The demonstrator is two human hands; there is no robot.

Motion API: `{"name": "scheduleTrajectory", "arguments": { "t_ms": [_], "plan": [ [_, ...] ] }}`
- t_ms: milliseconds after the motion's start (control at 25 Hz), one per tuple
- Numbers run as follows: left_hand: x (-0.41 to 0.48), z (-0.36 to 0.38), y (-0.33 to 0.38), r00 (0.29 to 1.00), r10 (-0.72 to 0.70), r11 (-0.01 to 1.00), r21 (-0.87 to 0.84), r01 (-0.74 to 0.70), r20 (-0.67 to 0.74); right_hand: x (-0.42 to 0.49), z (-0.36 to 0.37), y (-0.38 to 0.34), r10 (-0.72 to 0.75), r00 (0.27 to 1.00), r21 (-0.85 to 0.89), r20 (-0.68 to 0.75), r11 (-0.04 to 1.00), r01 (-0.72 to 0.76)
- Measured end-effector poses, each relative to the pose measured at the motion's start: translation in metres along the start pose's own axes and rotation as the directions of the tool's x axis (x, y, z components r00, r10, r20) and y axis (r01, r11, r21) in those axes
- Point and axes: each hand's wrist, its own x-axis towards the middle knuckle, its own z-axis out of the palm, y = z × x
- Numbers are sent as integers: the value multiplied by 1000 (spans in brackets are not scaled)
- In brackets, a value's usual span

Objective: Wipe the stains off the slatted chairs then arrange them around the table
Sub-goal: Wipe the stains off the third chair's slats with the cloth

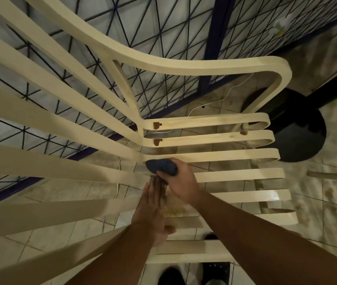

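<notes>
While in fingers (pixel 164 175), cloth (pixel 160 167) on slat (pixel 235 156)

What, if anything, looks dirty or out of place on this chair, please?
Three brown stains mark the chair's two farthest seat slats: two near the backrest bend, one toward the front. The right hand holds a cloth on a nearer slat.
</notes>
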Motion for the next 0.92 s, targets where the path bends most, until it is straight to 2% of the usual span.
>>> {"name": "scheduleTrajectory", "arguments": {
  "t_ms": [120, 200, 240, 320, 400, 480, 560, 640, 760, 840, 920],
  "plan": [
    [-2, 0, 0, 1000, -17, 998, -53, 17, 0, -4, -39, 14, 214, 975, 277, -55, 942, -191],
    [-4, -1, 0, 1000, -3, 996, -85, 4, 9, -17, -70, 30, 256, 961, 425, -105, 885, -190],
    [-5, -2, -1, 1000, 3, 995, -101, -2, 10, -25, -86, 35, 244, 955, 442, -167, 885, -149],
    [-6, -3, 0, 1000, 19, 994, -106, -18, 7, -42, -120, 31, 189, 913, 266, -362, 959, -93],
    [-6, -2, -2, 1000, 30, 994, -104, -29, 8, -52, -159, 26, 70, 819, 39, -570, 998, -58],
    [-5, 1, -2, 999, 35, 993, -112, -33, 15, -51, -200, 29, -51, 750, -93, -660, 996, -14],
    [-2, 3, -2, 999, 44, 994, -103, -43, 12, -38, -231, 35, -126, 713, -294, -690, 949, -117],
    [-1, 5, -2, 999, 52, 993, -103, -50, 17, -19, -251, 38, -122, 747, -425, -653, 876, -229],
    [-4, 5, 0, 998, 54, 994, -97, -51, 28, -6, -246, 44, -113, 838, -446, -534, 879, -165],
    [-1, 4, 0, 999, 51, 992, -113, -50, 7, -1, -236, 45, -128, 859, -476, -496, 867, -145],
    [-1, 5, -1, 998, 55, 993, -109, -52, 26, 14, -241, 46, -159, 872, -571, -464, 806, -157]
  ]
}}
